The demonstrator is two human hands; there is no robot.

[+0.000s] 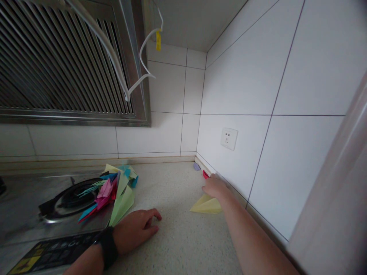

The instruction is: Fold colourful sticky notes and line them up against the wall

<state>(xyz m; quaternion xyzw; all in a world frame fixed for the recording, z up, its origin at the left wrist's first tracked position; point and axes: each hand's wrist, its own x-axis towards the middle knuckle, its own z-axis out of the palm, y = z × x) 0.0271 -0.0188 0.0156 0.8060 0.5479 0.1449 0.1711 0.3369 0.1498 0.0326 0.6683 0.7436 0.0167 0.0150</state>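
In the head view, reaching with the bare right hand [214, 186] across the pale speckled countertop [169, 183] to the foot of the white tiled wall [237, 91], right at a small red folded-paper piece [205, 174]. Narrow in grip there, with fingertips partly hidden; cannot tell a pinch on the red piece from a mere touch. Just beyond, near the corner, to be seen: a small lavender paper piece [196, 166]. On the countertop beneath the right hand and partly covered by it, a pale yellow pointed sheet of folded paper [206, 206]; cannot tell contact from a small gap. Holding the bare left hand [136, 228] low over the countertop, loosely curled, with a moderate gap between thumb and fingers, and wearing a black band [108, 247] at the wrist. Just beside the left hand, a long light-green folded sheet [124, 202], at the edge of a jumbled heap of pink, red, blue and yellow folded paper [104, 193]. Under part of that heap, a black round burner [64, 206] on a steel stove [17, 214]. Above, a slatted metal range hood [57, 65]; on the right wall, a white square socket [229, 138].
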